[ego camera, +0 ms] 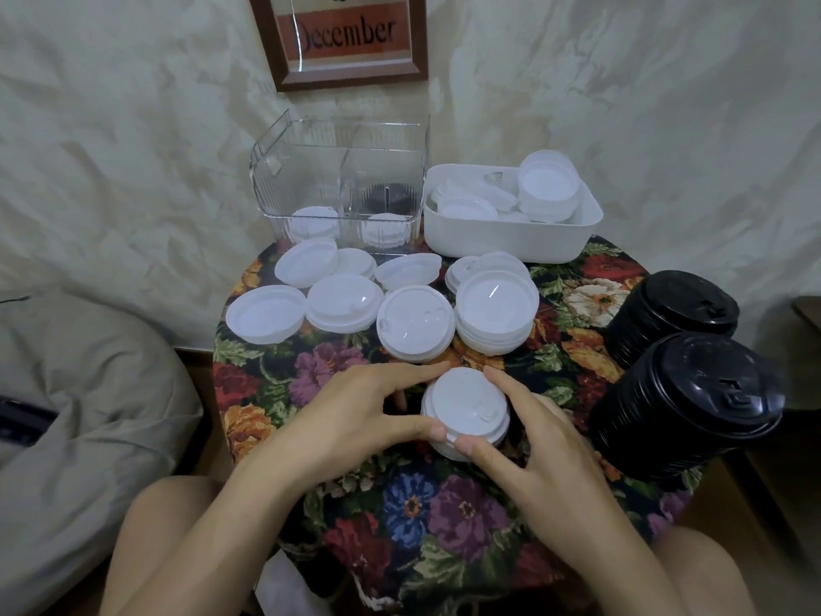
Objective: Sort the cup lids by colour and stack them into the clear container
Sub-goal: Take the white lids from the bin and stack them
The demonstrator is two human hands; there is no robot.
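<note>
The round table under its dark floral tapestry cloth (pixel 444 522) carries everything, and I take the clear ribbed plastic container (pixel 311 184) at its far edge as my marker. It stands upright with a divider down the middle. A few white lids sit low in each half, and something dark, likely black lids, shows behind those in the right half. Just beside its right wall is a white rectangular plastic tub (pixel 511 244) holding a jumble of more white lids. Well to the right of the container and nearer the person, two tall stacks of black plastic cup lids (pixel 666 313) lean over. Just in front of the container, the loose white plastic lids (pixel 342 302) lie spread and overlapping. Farther in front again, the left hand (pixel 355 420) and the right hand (pixel 542 442) meet round a short stack of white cup lids (pixel 464 404). Each forefinger curls over its far side and each thumb presses its near rim, so both hands grip it. My worry is the lift: the lower lids look loosely nested, and a squeeze near the top could let them drop away on the way to the container. The right forearm also sits close to the nearer black stack (pixel 693 406), and a careless swing could topple it off the table.
</note>
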